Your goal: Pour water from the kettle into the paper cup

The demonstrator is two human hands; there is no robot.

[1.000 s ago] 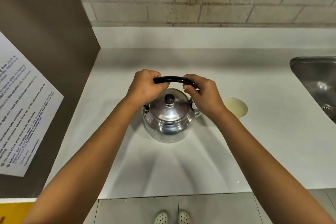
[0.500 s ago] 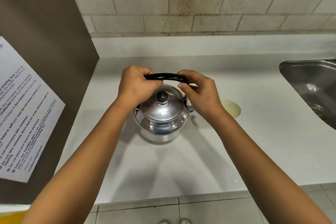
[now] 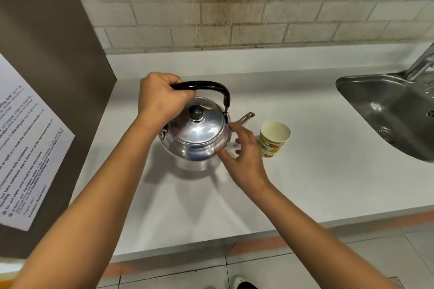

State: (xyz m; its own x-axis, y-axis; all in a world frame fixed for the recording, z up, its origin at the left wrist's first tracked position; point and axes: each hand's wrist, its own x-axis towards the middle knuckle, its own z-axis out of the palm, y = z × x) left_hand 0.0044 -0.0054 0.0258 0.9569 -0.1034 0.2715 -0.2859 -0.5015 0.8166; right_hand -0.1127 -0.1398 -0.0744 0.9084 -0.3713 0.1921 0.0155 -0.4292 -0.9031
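Observation:
A shiny metal kettle [image 3: 196, 134] with a black knob on its lid stands on the white counter [image 3: 305, 183], its spout pointing right. My left hand [image 3: 162, 98] is closed around the left end of its black handle. My right hand [image 3: 242, 155] is off the handle, fingers spread, its fingertips at the kettle's right side below the spout. A paper cup [image 3: 273, 138] with a coloured pattern stands upright just right of my right hand, a short way from the spout; nothing shows inside it.
A steel sink [image 3: 385, 110] with a tap [image 3: 422, 61] is set in the counter at the right. A brown panel [image 3: 47, 54] with a printed notice [image 3: 25, 148] stands at the left. A brick wall runs behind. The floor shows below the counter's front edge.
My right hand let go of the handle and dropped to the kettle's right side. The view shifted, so the cup and sink show more fully. My left hand keeps its grip.

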